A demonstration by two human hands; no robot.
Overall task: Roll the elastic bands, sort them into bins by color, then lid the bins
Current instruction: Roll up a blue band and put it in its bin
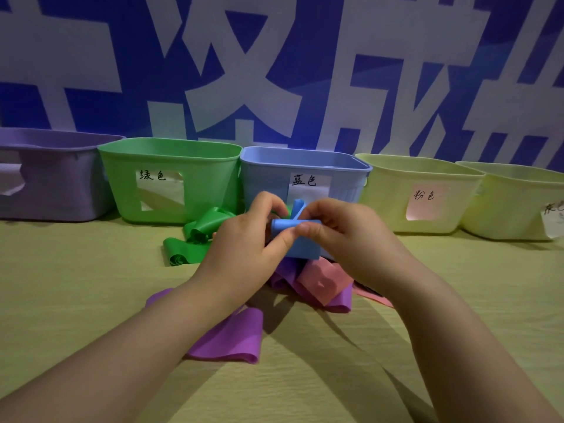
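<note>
Both hands hold a blue elastic band (302, 239) above the table, in front of the blue bin (305, 160). My left hand (244, 251) pinches the rolled top of the band with thumb and fingers. My right hand (338, 236) pinches the same roll from the right. A loose end of the blue band sticks up between the hands. Under the hands lies a pile of bands: a green band (195, 239) to the left, a purple band (232, 337) near me, a pink band (323, 279) to the right.
Five open bins stand in a row along the back: a purple bin (55, 181), a green bin (171, 154), the blue one, a pale yellow bin (418, 203) with a pink label and another yellow bin (512, 206). A blue-and-white banner hangs behind.
</note>
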